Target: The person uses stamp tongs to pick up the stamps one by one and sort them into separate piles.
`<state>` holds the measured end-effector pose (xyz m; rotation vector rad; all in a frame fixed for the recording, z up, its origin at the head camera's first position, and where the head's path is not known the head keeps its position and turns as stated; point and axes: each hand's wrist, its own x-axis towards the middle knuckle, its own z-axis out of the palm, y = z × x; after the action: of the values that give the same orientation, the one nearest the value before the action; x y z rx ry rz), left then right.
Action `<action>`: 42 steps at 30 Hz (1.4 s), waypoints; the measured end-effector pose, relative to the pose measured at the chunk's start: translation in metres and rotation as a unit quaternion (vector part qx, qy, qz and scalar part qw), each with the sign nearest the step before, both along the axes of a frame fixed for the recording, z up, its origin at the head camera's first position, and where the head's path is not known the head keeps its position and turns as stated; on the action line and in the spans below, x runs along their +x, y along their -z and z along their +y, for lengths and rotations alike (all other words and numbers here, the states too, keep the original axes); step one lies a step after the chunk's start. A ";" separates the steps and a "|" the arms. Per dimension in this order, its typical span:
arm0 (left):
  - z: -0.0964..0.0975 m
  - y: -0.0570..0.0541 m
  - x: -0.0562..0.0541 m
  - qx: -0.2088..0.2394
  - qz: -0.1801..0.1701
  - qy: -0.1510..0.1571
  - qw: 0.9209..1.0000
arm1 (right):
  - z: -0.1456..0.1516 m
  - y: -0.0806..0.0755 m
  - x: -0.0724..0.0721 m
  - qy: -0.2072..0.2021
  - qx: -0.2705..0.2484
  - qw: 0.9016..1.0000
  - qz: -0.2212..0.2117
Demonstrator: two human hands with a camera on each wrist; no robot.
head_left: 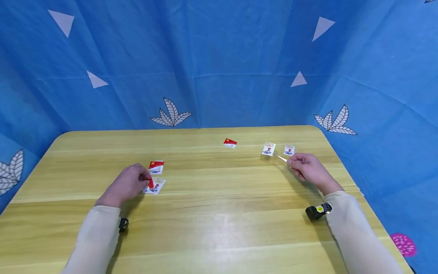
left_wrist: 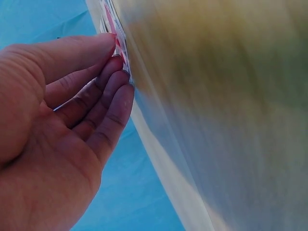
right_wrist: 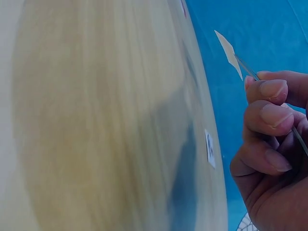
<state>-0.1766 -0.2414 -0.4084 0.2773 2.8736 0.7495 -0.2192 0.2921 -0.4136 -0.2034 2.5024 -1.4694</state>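
In the head view my right hand point(head_left: 309, 171) grips slim metal tweezers point(head_left: 281, 158). Their tips hold a white stamp with a small printed picture point(head_left: 268, 148); the right wrist view shows this stamp point(right_wrist: 228, 53) raised off the table, its pale side visible. Another white stamp point(head_left: 289, 149) lies just beyond the right hand. On the left, the thumb and fingers of my left hand point(head_left: 128, 184) pinch a red stamp point(head_left: 151, 183), partly hidden by the fingers, above a printed white stamp point(head_left: 157, 185). A red-and-white stamp point(head_left: 156, 166) lies a little farther back.
A further red-and-white stamp point(head_left: 230, 143) lies near the far edge of the wooden table point(head_left: 219, 213). Blue cloth point(head_left: 222, 64) with white shapes hangs behind and beside the table. Each wrist wears a dark device, such as the right one point(head_left: 318, 211).
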 end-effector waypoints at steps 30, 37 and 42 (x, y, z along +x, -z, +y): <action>0.000 0.002 0.002 0.003 0.006 0.011 1.000 | 0.071 0.006 0.016 0.083 0.063 0.995 -0.004; 0.000 0.000 0.001 0.005 0.008 0.012 1.000 | 0.076 0.010 0.014 0.087 0.067 0.993 -0.029; 0.000 0.001 0.002 0.007 0.001 0.007 1.000 | 0.075 0.009 0.014 0.096 0.055 0.992 -0.059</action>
<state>-0.1748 -0.2418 -0.4090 0.2980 2.8657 0.7679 -0.2048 0.3675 -0.4231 0.1450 2.5554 -1.3597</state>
